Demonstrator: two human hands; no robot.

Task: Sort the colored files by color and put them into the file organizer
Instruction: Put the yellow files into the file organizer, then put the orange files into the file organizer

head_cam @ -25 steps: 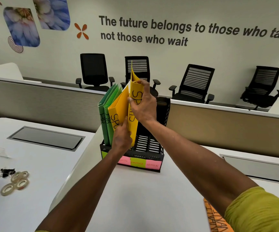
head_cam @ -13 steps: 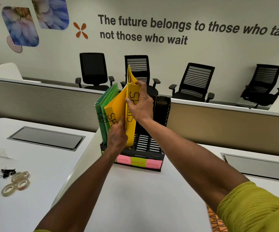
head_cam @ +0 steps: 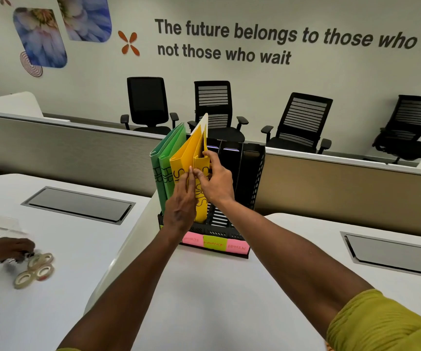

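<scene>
Yellow files (head_cam: 182, 158) stand beside green ones (head_cam: 165, 158) in the organizer (head_cam: 251, 173), my right hand (head_cam: 217, 181) pinching one's edge, left hand (head_cam: 181, 201) flat-fingered against them, right-side slots free.

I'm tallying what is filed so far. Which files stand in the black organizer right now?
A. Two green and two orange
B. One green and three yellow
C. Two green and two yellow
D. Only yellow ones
C: two green files stand at the left of the organizer, with two yellow files next to them, the right hand holding the rightmost one.
</scene>
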